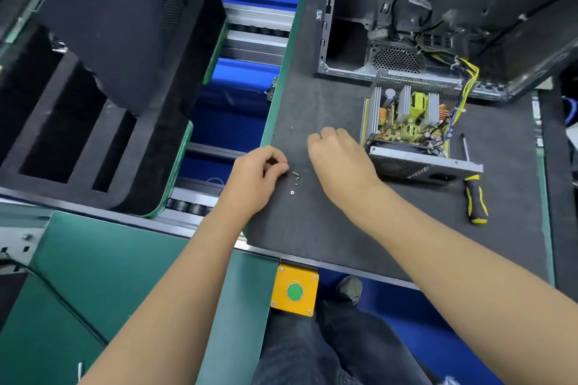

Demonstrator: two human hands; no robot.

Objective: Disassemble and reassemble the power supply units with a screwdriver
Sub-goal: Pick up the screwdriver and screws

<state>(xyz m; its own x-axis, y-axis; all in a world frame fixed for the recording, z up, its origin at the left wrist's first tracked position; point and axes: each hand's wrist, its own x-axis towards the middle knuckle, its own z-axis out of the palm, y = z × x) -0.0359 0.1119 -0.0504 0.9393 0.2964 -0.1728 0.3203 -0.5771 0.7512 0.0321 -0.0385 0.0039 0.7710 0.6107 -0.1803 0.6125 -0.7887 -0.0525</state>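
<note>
An open power supply unit point(409, 125) lies on the dark mat point(312, 228), its cover off, showing heat sinks, coils and a yellow board. Its wire bundle runs up into the computer case point(438, 9) behind it. A few small loose screws point(295, 177) lie on the mat between my hands. My left hand point(258, 180) is just left of them, thumb and forefinger pinching a small dark piece, seemingly a screw. My right hand point(339, 162) hovers right of the screws with fingers loosely curled downward and nothing visible in it. A black-and-yellow screwdriver point(475, 197) lies right of the unit.
Black foam trays point(93, 103) sit on a roller conveyor to the left. A yellow box with a green button point(294, 291) is fixed at the bench's front edge. Green bench surface point(125, 275) lies at the lower left. My shoe and legs show below.
</note>
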